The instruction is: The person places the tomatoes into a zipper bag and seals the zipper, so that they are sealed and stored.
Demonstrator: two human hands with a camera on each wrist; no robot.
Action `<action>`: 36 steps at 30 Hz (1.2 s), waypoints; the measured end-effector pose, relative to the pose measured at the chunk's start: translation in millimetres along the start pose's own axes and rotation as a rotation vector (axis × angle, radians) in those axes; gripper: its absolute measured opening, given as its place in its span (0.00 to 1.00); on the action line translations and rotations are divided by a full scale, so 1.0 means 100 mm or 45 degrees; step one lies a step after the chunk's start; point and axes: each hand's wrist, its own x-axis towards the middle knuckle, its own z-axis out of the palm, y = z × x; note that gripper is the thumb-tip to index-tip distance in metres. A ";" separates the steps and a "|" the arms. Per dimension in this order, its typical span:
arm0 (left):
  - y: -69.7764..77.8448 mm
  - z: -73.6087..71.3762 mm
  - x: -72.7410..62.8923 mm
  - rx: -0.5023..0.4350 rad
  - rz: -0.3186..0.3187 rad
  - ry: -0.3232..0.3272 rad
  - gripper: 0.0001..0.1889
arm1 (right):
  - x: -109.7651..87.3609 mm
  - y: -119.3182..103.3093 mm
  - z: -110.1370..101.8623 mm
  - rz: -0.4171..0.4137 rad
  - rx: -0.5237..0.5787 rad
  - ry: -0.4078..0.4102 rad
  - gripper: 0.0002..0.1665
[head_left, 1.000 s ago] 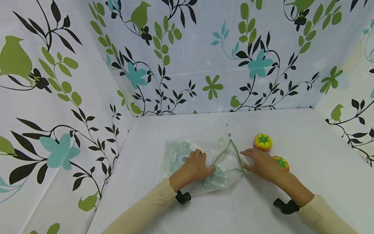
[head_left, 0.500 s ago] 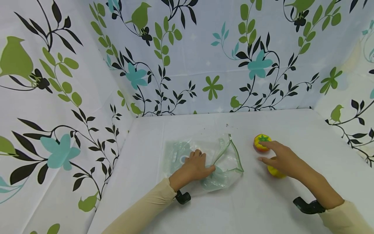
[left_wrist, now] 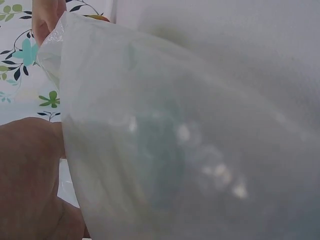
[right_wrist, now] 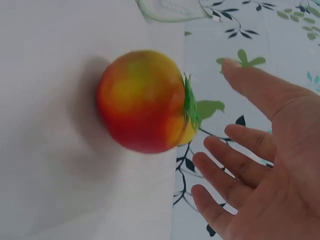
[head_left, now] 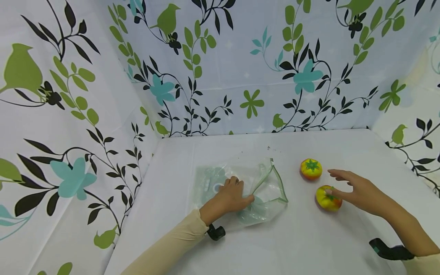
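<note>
A clear zip-top plastic bag (head_left: pixel 268 210) with a green-edged mouth lies on the white table, its mouth parted toward the right. My left hand (head_left: pixel 228 196) grips the bag's upper side with bent fingers, thumb near the mouth; the left wrist view shows the bag's film (left_wrist: pixel 165 140) hiding the fingertips. Two toy tomatoes, yellow and red with green leafy tops, sit to the right of the bag. Over the nearer tomato (head_left: pixel 328 200) my right hand (head_left: pixel 361 193) hovers with spread fingers and holds nothing. The farther tomato (head_left: pixel 311 169) stands just behind it.
Something pale blue-green (head_left: pixel 214 181) shows through the bag's left part; its kind is unclear. A patterned cloth (head_left: pixel 233 76) with birds and leaves rises behind the table and along both sides. Dark wrist devices (head_left: pixel 390 250) are worn below both hands.
My right hand has moved from the bag's mouth to the right, past the farther tomato, to the nearer one. That tomato has shifted slightly. My left hand has stayed on the bag.
</note>
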 end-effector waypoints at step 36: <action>0.00 0.00 -0.01 0.017 0.000 -0.007 0.40 | -0.19 0.46 0.21 0.063 0.076 -0.189 0.49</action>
